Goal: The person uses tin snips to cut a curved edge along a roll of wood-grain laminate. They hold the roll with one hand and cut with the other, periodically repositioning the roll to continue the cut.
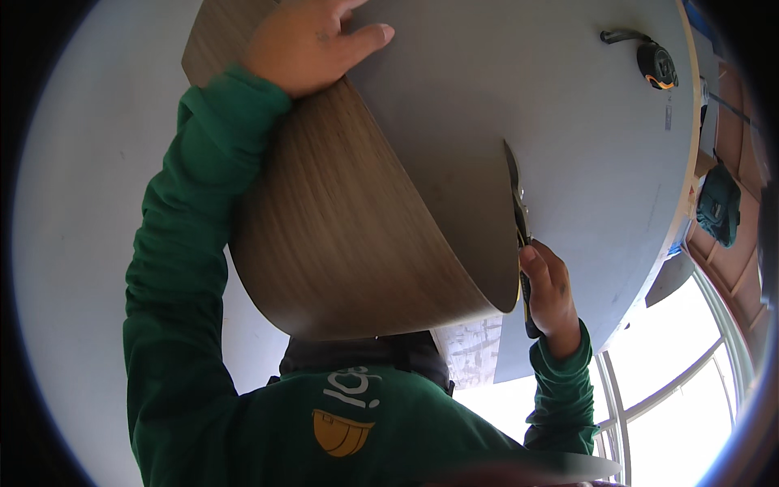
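Note:
A wood-grain laminate sheet (349, 219) curves in a broad bend in front of my body, its patterned face outward. My left hand (312, 45) lies over the sheet near the upper edge of the view, thumb stretched out past the sheet's edge; its other fingers are partly cut off by the frame. Beside the curled right edge of the sheet, my right hand (552, 286) is closed round the dark handles of a pair of snips (518, 183). Their pointed blades face away from me, along the grey surface. Whether the blades touch the sheet, I cannot tell.
A large grey panel or tabletop (592, 162) spreads beneath, with a pale edge curving at the right. On it, at the far right, lies a black and orange tape measure (656, 65). Beyond the edge are a dark green cloth item (718, 207) and a bright window (669, 357).

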Tool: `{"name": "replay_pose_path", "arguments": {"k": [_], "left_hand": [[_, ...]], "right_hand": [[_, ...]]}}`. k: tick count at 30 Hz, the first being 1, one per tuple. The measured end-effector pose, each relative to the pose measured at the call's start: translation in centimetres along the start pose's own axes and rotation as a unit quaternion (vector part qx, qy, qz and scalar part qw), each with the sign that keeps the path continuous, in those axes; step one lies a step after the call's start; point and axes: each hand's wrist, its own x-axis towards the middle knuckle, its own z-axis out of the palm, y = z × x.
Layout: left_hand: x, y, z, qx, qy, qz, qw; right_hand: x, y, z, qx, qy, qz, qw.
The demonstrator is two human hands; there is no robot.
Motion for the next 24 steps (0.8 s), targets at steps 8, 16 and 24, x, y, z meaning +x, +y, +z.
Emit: {"name": "replay_pose_path", "arguments": {"k": [8,16,24], "left_hand": [[1.1,-1.1,-0.8,0.119,0.014,0.104,0.987],[1.4,-1.4,-1.0,0.099,-0.005,0.090,0.991],[1.2,-1.2,-1.4,0.127,-0.015,0.105,0.986]], "right_hand": [[-0.2,-0.1,0.1,0.017,-0.007,0.005,1.000],[-0.3,0.0,0.5,0.019,0.007,0.004,1.000],[0.0,0.5,0.5,0.032,0.007,-0.012,0.999]]}}
